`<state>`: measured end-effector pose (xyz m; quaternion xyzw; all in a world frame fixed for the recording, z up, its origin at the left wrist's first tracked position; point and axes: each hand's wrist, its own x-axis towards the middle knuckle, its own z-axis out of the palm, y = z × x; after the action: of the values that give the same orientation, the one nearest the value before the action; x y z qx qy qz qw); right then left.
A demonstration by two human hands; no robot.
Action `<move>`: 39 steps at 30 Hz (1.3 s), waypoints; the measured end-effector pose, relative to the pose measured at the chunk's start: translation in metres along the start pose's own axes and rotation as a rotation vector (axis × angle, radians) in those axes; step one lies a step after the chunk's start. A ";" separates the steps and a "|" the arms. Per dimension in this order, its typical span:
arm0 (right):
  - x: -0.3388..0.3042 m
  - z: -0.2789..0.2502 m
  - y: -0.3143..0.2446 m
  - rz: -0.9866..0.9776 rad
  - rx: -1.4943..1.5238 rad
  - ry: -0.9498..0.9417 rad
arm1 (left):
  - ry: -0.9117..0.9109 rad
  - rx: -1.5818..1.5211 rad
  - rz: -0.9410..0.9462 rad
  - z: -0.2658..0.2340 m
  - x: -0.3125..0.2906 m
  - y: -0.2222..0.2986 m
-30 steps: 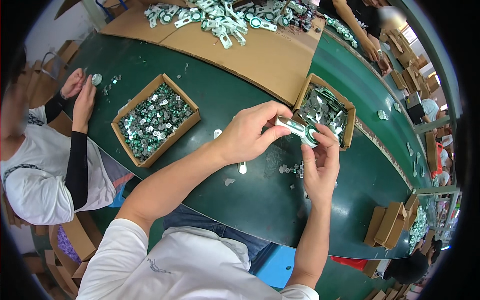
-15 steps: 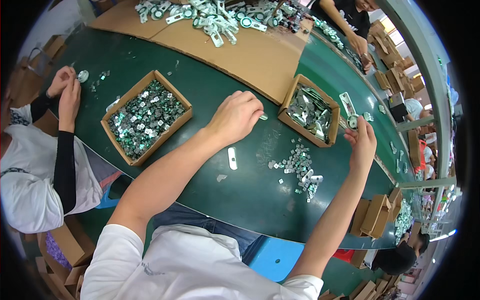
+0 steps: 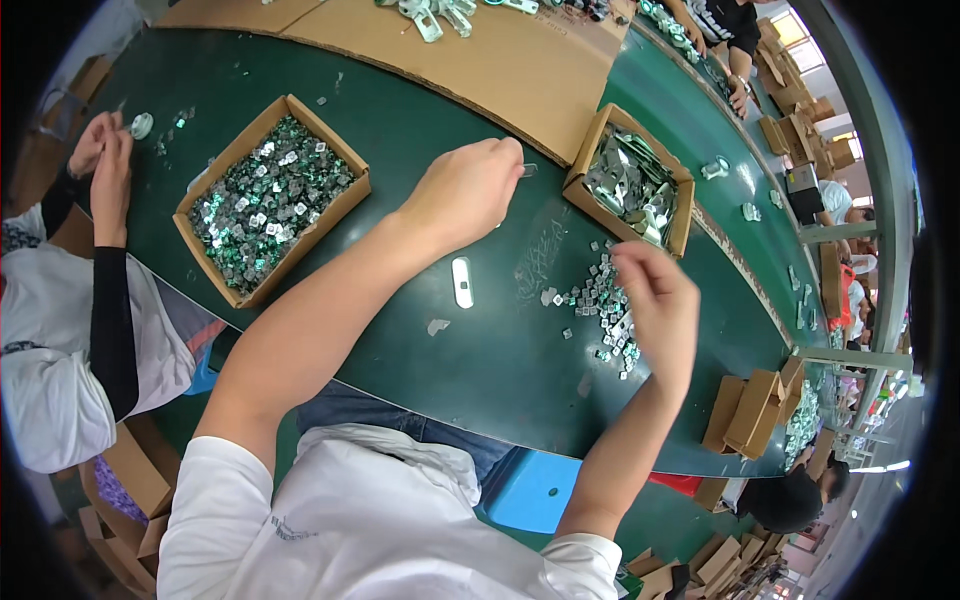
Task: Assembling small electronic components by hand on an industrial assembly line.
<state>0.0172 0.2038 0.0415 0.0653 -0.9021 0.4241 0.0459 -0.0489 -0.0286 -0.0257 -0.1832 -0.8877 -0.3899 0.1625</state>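
Note:
My left hand (image 3: 465, 195) is closed over the green table, knuckles up. A small shiny piece (image 3: 529, 171) pokes out at its fingertips; the rest of it is hidden under the fingers. My right hand (image 3: 662, 305) hangs over the right side of a heap of small clear square pieces (image 3: 602, 293), thumb and fingers drawn together. Whether anything sits between those fingertips is too small to tell. A silvery oblong plate with a square hole (image 3: 462, 283) lies alone on the table between my arms. Beyond the heap stands a cardboard box of shiny flat plates (image 3: 690, 200).
At left stands a larger cardboard box of small square pieces (image 3: 362, 190). A cardboard sheet (image 3: 500, 90) bearing white parts covers the far table. White parts (image 3: 715, 168) lie on the green strip at right. Another person's hands (image 3: 105, 160) work at far left; a co-worker sits beyond the strip.
My right hand has let go of a white part by the strip and come back left to the heap of squares. My left hand stays closed. The view has shifted slightly.

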 end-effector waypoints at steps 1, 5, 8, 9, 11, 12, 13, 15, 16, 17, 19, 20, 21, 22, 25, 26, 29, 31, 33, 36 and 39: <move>-0.004 0.007 0.001 -0.035 -0.116 -0.059 | -0.001 -0.044 -0.055 -0.005 -0.002 0.005; -0.012 0.014 0.007 -0.060 -0.265 -0.264 | -0.142 -0.319 -0.198 -0.016 -0.007 0.014; -0.012 0.014 0.006 -0.040 -0.317 -0.242 | -0.276 -0.587 -0.410 -0.013 -0.005 0.025; -0.012 0.014 0.006 -0.041 -0.340 -0.228 | -0.296 -0.614 -0.442 -0.013 -0.005 0.027; -0.012 0.014 0.010 -0.061 -0.309 -0.174 | -0.345 -0.680 -0.503 -0.012 -0.004 0.033; -0.012 0.015 0.012 -0.069 -0.295 -0.146 | -0.377 -0.656 -0.542 -0.015 -0.003 0.036; -0.012 0.014 0.012 -0.074 -0.299 -0.132 | -0.378 -0.650 -0.539 -0.015 -0.003 0.037; -0.010 0.014 0.013 -0.084 -0.306 -0.103 | -0.378 -0.637 -0.535 -0.016 -0.005 0.037; -0.009 0.013 0.013 -0.066 -0.300 -0.101 | -0.382 -0.640 -0.534 -0.016 -0.005 0.037; -0.009 0.012 0.013 -0.049 -0.292 -0.100 | -0.384 -0.643 -0.535 -0.015 -0.005 0.038; -0.009 0.012 0.014 -0.032 -0.280 -0.114 | -0.391 -0.641 -0.532 -0.014 -0.005 0.040; -0.008 0.013 0.015 -0.032 -0.276 -0.129 | -0.395 -0.637 -0.528 -0.013 -0.005 0.040; -0.008 0.014 0.016 -0.033 -0.271 -0.145 | -0.397 -0.633 -0.525 -0.013 -0.005 0.041; -0.008 0.015 0.016 -0.035 -0.291 -0.150 | -0.409 -0.668 -0.539 -0.012 -0.006 0.041; -0.008 0.018 0.017 -0.032 -0.316 -0.147 | -0.440 -0.787 -0.566 -0.009 -0.008 0.040; -0.009 0.019 0.016 -0.023 -0.300 -0.134 | -0.451 -0.837 -0.565 -0.008 -0.009 0.040; -0.007 0.025 0.009 0.081 -0.054 -0.017 | -0.480 -0.933 -0.584 -0.004 -0.012 0.040; -0.007 0.031 0.003 0.148 0.173 0.061 | -0.490 -0.955 -0.583 -0.003 -0.015 0.043; -0.006 0.037 0.000 0.187 0.395 0.112 | -0.492 -0.979 -0.586 0.000 -0.016 0.044; -0.009 0.053 0.003 0.097 0.434 0.138 | -0.487 -1.018 -0.569 0.003 -0.020 0.047; -0.010 0.060 0.000 -0.018 0.219 0.191 | -0.483 -1.057 -0.538 0.004 -0.024 0.049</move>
<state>0.0257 0.1583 0.0018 0.0373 -0.8413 0.5238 0.1280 -0.0059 0.0004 -0.0076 -0.0921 -0.6021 -0.7500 -0.2578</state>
